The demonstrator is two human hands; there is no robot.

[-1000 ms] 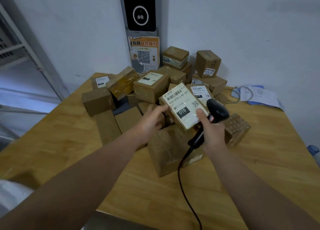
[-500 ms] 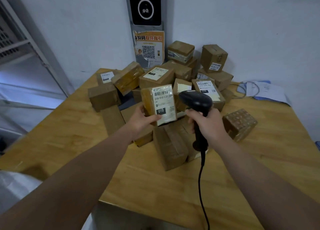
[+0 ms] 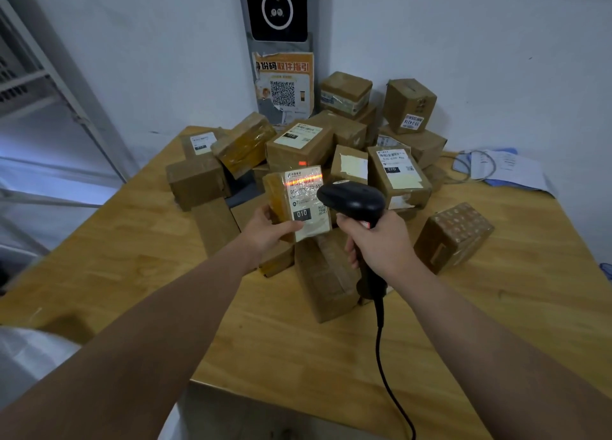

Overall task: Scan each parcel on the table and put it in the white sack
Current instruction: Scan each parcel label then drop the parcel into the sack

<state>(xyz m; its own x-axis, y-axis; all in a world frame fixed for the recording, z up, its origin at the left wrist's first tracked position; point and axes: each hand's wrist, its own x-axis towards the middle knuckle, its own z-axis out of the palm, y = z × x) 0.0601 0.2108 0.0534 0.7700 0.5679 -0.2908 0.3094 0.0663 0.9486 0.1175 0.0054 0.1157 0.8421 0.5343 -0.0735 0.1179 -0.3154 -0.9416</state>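
Note:
My left hand [image 3: 270,231] grips a small brown parcel [image 3: 296,203] upright above the pile, its white label marked 010 facing me. My right hand [image 3: 381,244] holds a black barcode scanner [image 3: 352,199] by its handle, its head just right of the parcel. An orange scan line glows across the barcode at the top of the label. Several more brown parcels [image 3: 299,143] lie heaped on the wooden table [image 3: 298,350]. A corner of the white sack [image 3: 29,357] shows at the lower left, below the table edge.
The scanner's black cable [image 3: 385,373] hangs down over the table's front edge. Papers and a coiled cord [image 3: 496,168] lie at the back right. A wall device with a QR poster [image 3: 283,82] stands behind the pile. A metal rack [image 3: 36,85] is at the left.
The right hand let go of the parcel and raised the scanner beside it. The left hand turned the parcel upright with its label toward me. The orange scan line now lights the barcode.

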